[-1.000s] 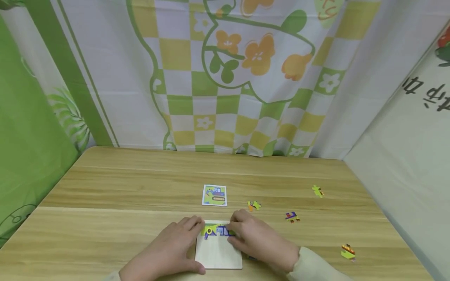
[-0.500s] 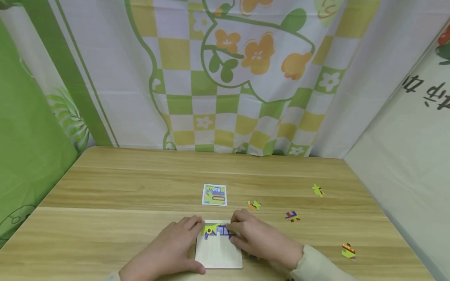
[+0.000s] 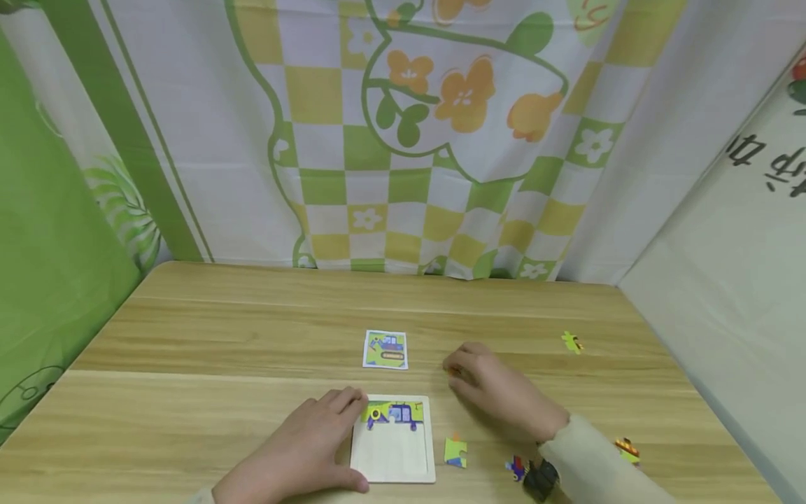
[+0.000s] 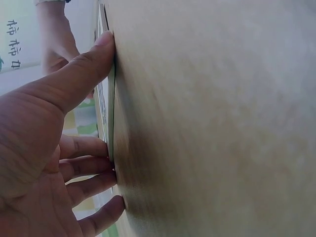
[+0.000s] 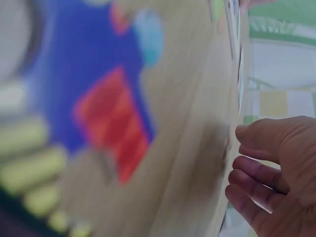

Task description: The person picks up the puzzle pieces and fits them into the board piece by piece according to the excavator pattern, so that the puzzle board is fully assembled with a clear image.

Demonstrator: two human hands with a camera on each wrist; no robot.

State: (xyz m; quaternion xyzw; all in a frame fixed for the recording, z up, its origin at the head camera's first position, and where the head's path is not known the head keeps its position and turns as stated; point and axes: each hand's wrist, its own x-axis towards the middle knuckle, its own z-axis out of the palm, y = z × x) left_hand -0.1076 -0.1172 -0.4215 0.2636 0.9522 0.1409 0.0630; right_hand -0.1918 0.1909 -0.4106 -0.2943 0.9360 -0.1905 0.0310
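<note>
A square wooden puzzle board (image 3: 393, 451) lies near the table's front, with a joined row of picture pieces (image 3: 393, 413) along its top. My left hand (image 3: 302, 437) holds the board's left side, fingers at the upper corner and thumb at the lower one; the left wrist view shows the fingertips (image 4: 111, 177) along its edge. Just right of the picture card, my right hand (image 3: 488, 381) reaches down over a puzzle piece, mostly hidden by the fingers (image 3: 462, 360). In the right wrist view the right hand (image 5: 276, 173) has loosely bent fingers close above the table.
A small picture card (image 3: 385, 349) lies beyond the board. Loose pieces include a green-and-blue one (image 3: 456, 451), a blue-and-red one (image 3: 516, 467), a red-and-lime one (image 3: 628, 450) and a lime one (image 3: 571, 341). Curtains (image 3: 434, 140) hang behind the table.
My right hand has left the board's top row and moved up and right to a loose piece. The row's right end and the green-and-blue piece now show. The left hand stays put.
</note>
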